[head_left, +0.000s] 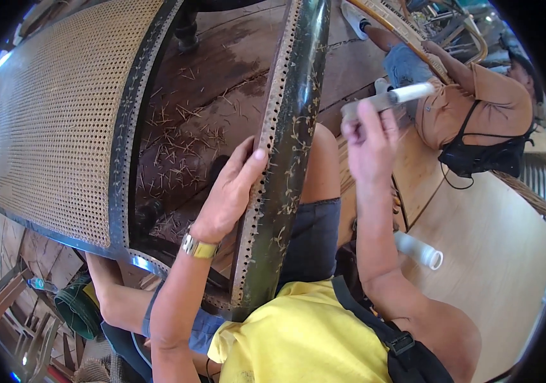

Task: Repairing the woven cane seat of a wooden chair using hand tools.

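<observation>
A black wooden furniture frame with painted vine patterns lies across my lap, and one of its rails [298, 96] has a row of small holes along its inner edge. My left hand [231, 191] grips that rail, thumb on the holed strip and fingers over the inner side. To the right of the rail my right hand [374, 137] is raised, its fingers closed round a grey and white cylindrical tool [413, 93]. The tool is smeared by motion, so its kind is unclear. A woven cane panel [56, 115] fills the frame's left section.
Thin cane scraps [180, 134] litter the brown floor inside the open section. A white tube [421, 250] lies on the board by my right elbow. At the upper right a co-worker [471, 108] sits with a wooden frame. A dark green container [80, 309] stands lower left.
</observation>
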{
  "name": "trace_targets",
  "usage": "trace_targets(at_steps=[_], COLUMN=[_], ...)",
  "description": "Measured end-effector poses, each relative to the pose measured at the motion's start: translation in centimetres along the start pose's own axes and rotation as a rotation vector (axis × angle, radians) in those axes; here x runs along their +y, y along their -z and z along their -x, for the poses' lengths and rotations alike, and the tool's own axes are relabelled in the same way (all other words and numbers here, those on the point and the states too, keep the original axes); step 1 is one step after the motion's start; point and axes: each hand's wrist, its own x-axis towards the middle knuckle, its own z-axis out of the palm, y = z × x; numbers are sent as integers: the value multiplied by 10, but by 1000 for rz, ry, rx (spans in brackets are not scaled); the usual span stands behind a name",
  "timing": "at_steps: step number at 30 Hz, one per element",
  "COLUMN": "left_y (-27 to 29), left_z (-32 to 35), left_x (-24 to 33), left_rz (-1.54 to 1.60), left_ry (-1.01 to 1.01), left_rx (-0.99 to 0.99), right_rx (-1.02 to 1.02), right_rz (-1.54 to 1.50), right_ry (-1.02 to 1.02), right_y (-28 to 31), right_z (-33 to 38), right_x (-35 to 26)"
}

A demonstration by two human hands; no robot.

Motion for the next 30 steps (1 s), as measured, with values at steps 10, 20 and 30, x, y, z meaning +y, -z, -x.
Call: trace_targets(at_steps=[10, 20, 30], left_y=[-3, -7, -1], left_z=[40, 11, 15], left_x=[-23, -19, -26], left_rz=[-247, -244, -196], left_ry=[9, -128, -83], left_rx=[70, 147, 116], right_rx=[-154, -110, -300], right_rz=[396, 491, 276], right_ry=[-155, 44, 133], right_y=[-68, -76, -52], right_z=[67, 84, 53], right_x=[-4, 10, -26])
